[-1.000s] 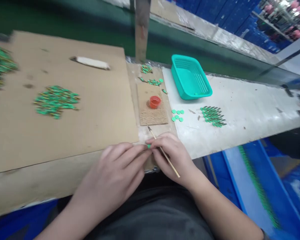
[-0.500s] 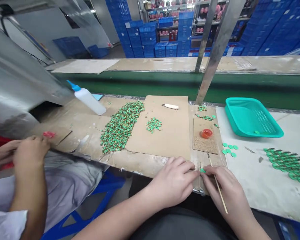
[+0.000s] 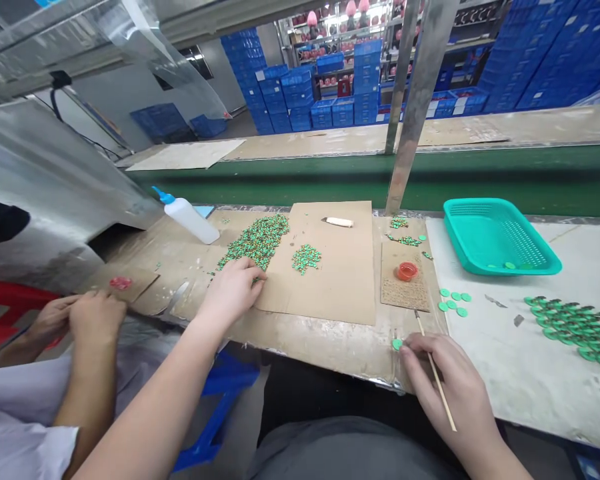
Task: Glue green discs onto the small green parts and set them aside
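Note:
My left hand (image 3: 234, 288) lies at the near edge of a heap of small green-and-gold pieces (image 3: 260, 237), its fingers bent and drawn together; anything between the fingertips is hidden. My right hand (image 3: 447, 373) is closed round a thin brush (image 3: 439, 385) with a pale wooden handle and a dark tip pointing away from me. Its fingertips touch or nearly touch a small green disc (image 3: 397, 344) at the table's front edge. Beyond the brush tip, a small red cup (image 3: 407, 271) stands on a square of brown cardboard (image 3: 405, 298).
A smaller cluster of pieces (image 3: 307, 259) and a white-handled knife (image 3: 339, 222) lie on a cardboard sheet (image 3: 343, 287). Loose green discs (image 3: 451, 305), rows of green items (image 3: 573, 327) and a teal basket (image 3: 503, 270) are rightward. Leftward are a glue bottle (image 3: 193, 220) and a co-worker's hands (image 3: 93, 317).
My left hand has moved left from the green disc to the heap. My right hand stays by the disc with the brush, and the disc now shows more fully. The view has shifted slightly.

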The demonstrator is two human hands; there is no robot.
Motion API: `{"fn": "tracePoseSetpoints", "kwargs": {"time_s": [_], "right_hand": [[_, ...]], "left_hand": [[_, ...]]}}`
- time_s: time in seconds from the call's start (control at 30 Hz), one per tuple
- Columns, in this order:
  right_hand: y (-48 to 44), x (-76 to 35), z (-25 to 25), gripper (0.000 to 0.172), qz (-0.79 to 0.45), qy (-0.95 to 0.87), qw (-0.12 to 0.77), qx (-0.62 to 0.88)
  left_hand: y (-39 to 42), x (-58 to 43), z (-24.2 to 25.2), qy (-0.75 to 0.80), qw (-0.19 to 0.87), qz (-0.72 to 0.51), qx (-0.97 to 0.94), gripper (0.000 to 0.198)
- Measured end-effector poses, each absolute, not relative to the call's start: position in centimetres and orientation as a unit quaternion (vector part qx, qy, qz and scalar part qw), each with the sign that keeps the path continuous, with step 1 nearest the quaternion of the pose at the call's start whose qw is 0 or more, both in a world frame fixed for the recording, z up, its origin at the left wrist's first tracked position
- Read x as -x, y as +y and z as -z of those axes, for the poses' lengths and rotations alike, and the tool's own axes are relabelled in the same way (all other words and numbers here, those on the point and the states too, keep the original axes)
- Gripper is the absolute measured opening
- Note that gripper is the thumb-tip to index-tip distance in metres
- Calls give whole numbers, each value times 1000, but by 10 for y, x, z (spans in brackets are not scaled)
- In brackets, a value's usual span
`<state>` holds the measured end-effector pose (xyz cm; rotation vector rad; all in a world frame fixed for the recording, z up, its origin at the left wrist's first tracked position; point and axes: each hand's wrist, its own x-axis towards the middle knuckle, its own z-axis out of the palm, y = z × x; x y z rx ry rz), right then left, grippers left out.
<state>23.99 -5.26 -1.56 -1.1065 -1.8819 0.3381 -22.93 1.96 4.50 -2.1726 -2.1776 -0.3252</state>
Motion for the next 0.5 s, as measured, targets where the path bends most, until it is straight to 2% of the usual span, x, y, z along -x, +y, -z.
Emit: {"fn": "tracePoseSetpoints", "kwargs": {"time_s": [0.17,0.3,0.37,0.43,0.5], "right_hand": [[-51,-239,6,14,-137,-746,491,429],[-57,-233,-15,16,-160,-721,536,409],[-60,-225,-30,14,-242,-688,536,424],[-63,-216,-44,9,-390,-614,515,453],[-63,-208,-54,11,-529,-514,497,457]], "left_hand": [[21,215,-51,-674,29,140,724,23],[5,162,-61,-579,-35,203,789,34],[-8,122,-64,-525,-73,236,814,33],[-22,83,-68,-478,-102,279,826,24],[-31,51,-74,-429,-124,327,833,23]]}}
